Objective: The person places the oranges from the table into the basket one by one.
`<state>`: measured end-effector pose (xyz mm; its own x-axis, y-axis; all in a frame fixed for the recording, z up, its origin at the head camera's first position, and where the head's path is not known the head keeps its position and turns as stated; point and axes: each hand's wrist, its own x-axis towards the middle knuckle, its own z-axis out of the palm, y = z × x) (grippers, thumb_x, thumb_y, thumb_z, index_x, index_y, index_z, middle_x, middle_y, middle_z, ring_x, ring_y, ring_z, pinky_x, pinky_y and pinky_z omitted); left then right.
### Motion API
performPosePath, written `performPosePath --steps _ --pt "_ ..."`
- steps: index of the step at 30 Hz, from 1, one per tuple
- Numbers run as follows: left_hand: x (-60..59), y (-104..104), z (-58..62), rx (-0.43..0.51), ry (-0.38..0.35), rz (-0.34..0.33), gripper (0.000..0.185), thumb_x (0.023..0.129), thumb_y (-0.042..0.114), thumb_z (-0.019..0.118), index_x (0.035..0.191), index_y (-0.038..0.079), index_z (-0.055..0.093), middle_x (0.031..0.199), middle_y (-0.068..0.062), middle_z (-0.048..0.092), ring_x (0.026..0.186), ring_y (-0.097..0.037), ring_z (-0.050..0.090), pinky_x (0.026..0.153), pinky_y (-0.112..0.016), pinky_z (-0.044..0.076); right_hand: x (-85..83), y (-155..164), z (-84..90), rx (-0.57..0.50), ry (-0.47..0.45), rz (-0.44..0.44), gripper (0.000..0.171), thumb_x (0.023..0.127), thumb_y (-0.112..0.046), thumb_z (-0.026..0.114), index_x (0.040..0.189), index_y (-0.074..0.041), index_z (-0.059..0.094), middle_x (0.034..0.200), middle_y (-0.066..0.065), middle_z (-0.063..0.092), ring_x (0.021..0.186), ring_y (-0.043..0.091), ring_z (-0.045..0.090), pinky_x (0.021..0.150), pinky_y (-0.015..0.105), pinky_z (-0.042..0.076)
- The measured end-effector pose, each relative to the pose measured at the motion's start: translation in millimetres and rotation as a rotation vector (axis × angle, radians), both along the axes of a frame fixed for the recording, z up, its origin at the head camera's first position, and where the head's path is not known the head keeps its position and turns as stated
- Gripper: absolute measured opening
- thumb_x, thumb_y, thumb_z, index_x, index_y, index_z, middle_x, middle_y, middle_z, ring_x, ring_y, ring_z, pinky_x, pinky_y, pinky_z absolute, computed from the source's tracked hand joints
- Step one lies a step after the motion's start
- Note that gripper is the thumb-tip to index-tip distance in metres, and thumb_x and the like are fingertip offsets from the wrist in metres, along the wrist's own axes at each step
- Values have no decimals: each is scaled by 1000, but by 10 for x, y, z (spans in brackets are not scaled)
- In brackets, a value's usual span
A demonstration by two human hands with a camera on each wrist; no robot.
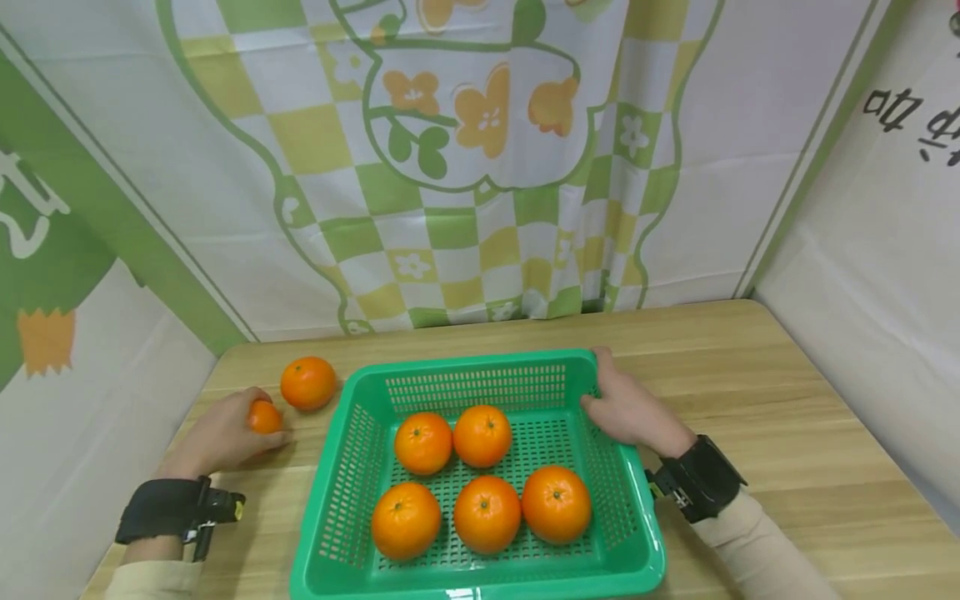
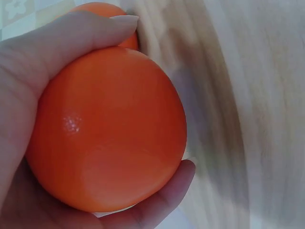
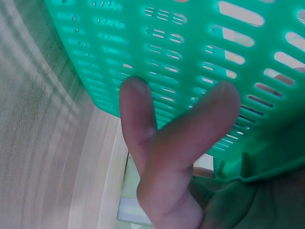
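Left of the basket [image 1: 480, 575], on the table [image 1: 787, 400], our left hand [image 1: 221, 437] curls round an orange [image 1: 264, 417]; the basket lies to its right. Our right hand [image 1: 630, 408] grips the basket's far-right rim, farther from the orange.

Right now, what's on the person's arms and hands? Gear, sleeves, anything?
Both hands are bare, no gloves. The left hand has a wide black wrist strap with a small black device clipped to it showing a yellow detail. The right hand has a matching black wrist band with a small metallic fitting. Beige long sleeves run up both forearms behind the straps.
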<state>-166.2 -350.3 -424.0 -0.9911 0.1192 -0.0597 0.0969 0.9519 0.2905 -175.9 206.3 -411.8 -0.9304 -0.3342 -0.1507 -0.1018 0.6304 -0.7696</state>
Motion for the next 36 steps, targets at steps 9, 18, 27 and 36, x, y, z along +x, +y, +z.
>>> performPosePath --steps 9,18,27,36 --pt "47 27 100 -14 2 -11 67 83 37 86 124 -9 58 93 -14 66 76 -22 56 61 -30 44 -1 2 3 -20 -4 10 72 104 -7 48 162 3 7 120 32 62 73 23 65 56 34 61" --pt "101 109 220 -25 64 -18 64 81 31 87 122 -8 59 96 -21 66 75 -25 57 59 -29 44 -1 1 8 -7 7 14 73 104 -8 49 162 3 6 121 32 63 74 23 64 58 33 59" --pt "135 214 357 2 123 -52 63 81 26 88 124 -8 58 108 -29 66 81 -28 61 61 -29 48 -1 5 6 -21 4 19 72 104 -7 48 162 4 7 124 34 61 76 23 65 59 33 60" --pt "127 344 465 -5 135 -79 65 82 29 88 128 -6 59 115 -29 66 84 -28 62 64 -30 49 4 10 7 -7 6 10 73 104 -8 49 162 4 7 122 33 62 75 23 65 59 32 59"
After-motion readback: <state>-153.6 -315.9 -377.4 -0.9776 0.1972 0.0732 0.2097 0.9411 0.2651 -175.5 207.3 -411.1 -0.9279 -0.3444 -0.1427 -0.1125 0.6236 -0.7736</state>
